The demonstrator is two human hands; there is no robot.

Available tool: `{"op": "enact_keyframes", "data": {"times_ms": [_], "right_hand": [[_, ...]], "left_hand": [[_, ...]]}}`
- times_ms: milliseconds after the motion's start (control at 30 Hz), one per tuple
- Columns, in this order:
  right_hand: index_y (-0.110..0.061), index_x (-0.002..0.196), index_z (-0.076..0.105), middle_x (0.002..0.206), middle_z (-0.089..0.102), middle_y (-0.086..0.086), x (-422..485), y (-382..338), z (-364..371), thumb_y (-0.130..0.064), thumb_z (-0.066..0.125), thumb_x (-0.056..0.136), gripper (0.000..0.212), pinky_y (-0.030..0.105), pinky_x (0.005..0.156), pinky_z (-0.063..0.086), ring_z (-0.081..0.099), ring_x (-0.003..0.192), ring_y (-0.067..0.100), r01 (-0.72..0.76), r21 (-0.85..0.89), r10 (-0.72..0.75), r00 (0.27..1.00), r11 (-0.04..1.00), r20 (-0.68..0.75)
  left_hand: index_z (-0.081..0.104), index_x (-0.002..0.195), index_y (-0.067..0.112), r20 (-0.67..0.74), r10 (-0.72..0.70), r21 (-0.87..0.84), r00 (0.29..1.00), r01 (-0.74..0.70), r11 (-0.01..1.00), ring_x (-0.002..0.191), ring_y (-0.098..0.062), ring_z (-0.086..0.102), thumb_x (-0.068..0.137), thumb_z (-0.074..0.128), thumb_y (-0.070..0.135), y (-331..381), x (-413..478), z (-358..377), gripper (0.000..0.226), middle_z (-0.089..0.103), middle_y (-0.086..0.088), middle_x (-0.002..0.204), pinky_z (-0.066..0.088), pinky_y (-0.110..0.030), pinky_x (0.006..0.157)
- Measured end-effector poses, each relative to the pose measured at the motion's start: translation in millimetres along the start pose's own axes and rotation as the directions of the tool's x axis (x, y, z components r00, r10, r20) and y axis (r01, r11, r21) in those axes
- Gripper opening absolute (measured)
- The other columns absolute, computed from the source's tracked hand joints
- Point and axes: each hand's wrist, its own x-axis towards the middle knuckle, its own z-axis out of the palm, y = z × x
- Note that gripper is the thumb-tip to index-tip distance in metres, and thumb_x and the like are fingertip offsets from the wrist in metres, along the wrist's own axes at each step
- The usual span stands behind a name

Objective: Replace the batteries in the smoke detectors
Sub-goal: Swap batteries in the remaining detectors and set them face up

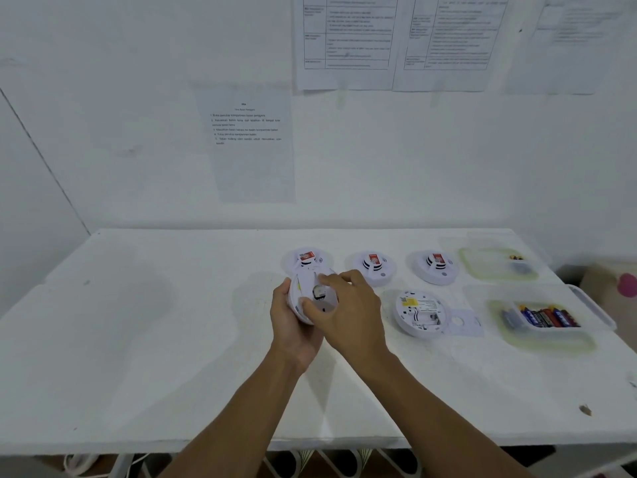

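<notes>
My left hand (287, 322) grips a white smoke detector (306, 291) held above the table with its back side toward me. My right hand (348, 312) rests its fingers on the back of that detector, around its battery compartment. Three more detectors stand face up in a row behind: one (306, 260) just beyond my hands, one (374, 267) in the middle, one (434, 267) to the right. Another detector (418, 313) lies upside down with its compartment uncovered, its loose cover (463, 322) beside it.
A clear tray (541, 319) at the right holds several batteries. A second clear tray (496, 263) behind it holds a few batteries. The white table (172, 339) stands against a wall with taped paper sheets (246, 143). Its front edge is near me.
</notes>
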Motion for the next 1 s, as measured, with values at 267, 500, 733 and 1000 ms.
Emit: {"op": "enact_keyframes", "data": {"times_ms": [267, 500, 733, 1000], "right_hand": [[-0.03, 0.119, 0.064, 0.1, 0.057, -0.004, 1.3, -5.6, 1.9, -0.051, 0.071, 0.076, 0.048, 0.02, 0.075, 0.04, 0.059, 0.092, 0.01, -0.077, 0.021, 0.076, 0.997, 0.997, 0.029], [-0.029, 0.102, 0.071, 0.102, 0.066, -0.015, 3.9, 19.2, -1.7, -0.057, 0.064, 0.082, 0.035, 0.02, 0.075, 0.05, 0.062, 0.088, 0.002, -0.371, 0.385, 0.309, 0.926, 0.845, 0.216], [-0.02, 0.11, 0.066, 0.097, 0.073, 0.007, 2.7, 35.7, 0.0, -0.016, 0.059, 0.089, 0.023, 0.041, 0.071, 0.062, 0.072, 0.086, 0.024, -0.605, 0.626, 0.447, 0.793, 0.492, 0.414], [-0.019, 0.108, 0.066, 0.101, 0.072, 0.01, -4.6, 59.4, 11.6, -0.01, 0.051, 0.091, 0.024, 0.039, 0.068, 0.061, 0.071, 0.09, 0.028, -0.6, 0.684, 0.492, 0.78, 0.415, 0.386]], "left_hand": [[0.057, 0.136, 0.013, 0.015, 0.03, 0.017, 0.999, -0.03, 0.999, 0.118, -0.029, 0.057, 0.094, 0.043, 0.048, 3.6, -1.0, -1.4, 0.057, 0.061, -0.013, 0.128, 0.037, -0.042, 0.111], [0.054, 0.137, 0.012, 0.108, -0.019, 0.171, 0.994, 0.0, 0.985, 0.131, -0.031, 0.051, 0.101, 0.019, 0.054, 16.5, 3.6, -18.6, 0.065, 0.057, -0.013, 0.139, 0.036, -0.046, 0.11], [0.061, 0.128, 0.006, 0.085, 0.11, 0.26, 0.99, -0.129, 0.957, 0.115, -0.023, 0.065, 0.104, 0.033, 0.032, 13.3, 6.6, -24.7, 0.045, 0.067, -0.008, 0.127, 0.056, -0.034, 0.087], [0.069, 0.115, 0.02, 0.053, 0.151, 0.708, 0.987, -0.144, 0.691, 0.104, -0.018, 0.069, 0.095, 0.052, 0.002, 5.1, 14.6, -42.2, 0.032, 0.074, 0.001, 0.112, 0.055, -0.034, 0.091]]}}
